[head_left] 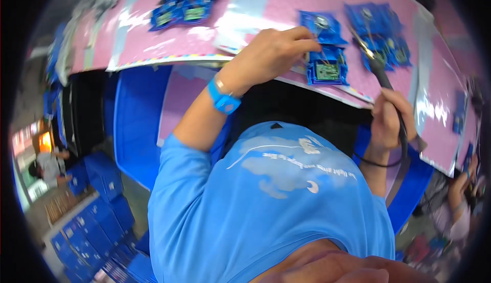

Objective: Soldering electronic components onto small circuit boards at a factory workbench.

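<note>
An opened blue plastic casing (320, 27) lies on the bench in front of me, its far half holding a round silvery part. In the near half sits a green circuit board (327, 71), with thin wires running between the halves. My left hand (279, 52) reaches over the casing's left side, its thumb and fingertips pinched at the wires; what they grip is too small to make out. My right hand (391, 116) grasps the dark handle of a soldering iron (376, 65). The iron's metal tip points up and left, between this casing and the group to its right.
More opened blue casings with boards (381, 35) lie to the right, and another group (186, 4) at the far left. The pink bench mat (286, 1) ends close to my body. Blue bins (138, 124) stand below its edge. Another person's arm (458, 191) shows at the right.
</note>
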A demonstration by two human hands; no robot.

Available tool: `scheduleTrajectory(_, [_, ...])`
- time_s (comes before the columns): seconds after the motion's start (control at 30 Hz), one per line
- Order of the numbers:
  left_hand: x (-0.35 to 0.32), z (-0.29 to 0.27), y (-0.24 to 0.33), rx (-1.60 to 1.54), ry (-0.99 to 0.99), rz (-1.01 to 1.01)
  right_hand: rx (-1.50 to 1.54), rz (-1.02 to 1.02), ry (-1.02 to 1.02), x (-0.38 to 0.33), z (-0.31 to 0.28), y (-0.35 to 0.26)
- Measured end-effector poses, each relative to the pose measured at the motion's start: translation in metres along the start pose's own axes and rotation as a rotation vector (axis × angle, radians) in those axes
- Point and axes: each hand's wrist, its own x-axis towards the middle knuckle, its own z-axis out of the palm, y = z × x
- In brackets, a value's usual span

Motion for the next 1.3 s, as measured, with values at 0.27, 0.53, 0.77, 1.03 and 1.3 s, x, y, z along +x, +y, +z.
scheduleTrajectory(0.27, [-0.012, -0.104, -0.107, 0.342, -0.212, -0.138, 0.023, 0.004, 0.045, -0.009, -0.004, -0.007])
scheduleTrajectory(0.53, [-0.072, -0.188, -0.155, 0.393, -0.116, -0.327, -0.055, 0.017, 0.026, -0.003, -0.002, -0.011])
scheduleTrajectory(0.77, [0.004, -0.064, 0.023, 0.328, 0.15, 0.167, -0.162, 0.097, 0.198, -0.003, -0.015, 0.002])
scheduleTrajectory(1.03, [0.092, 0.061, 0.007, 0.063, -0.044, 0.125, -0.296, 0.045, 0.24, -0.001, -0.021, 0.001])
scheduleTrajectory(1.3, [0.034, 0.029, 0.05, 0.105, -0.133, -0.035, -0.547, -0.067, 0.011, -0.006, -0.016, 0.024])
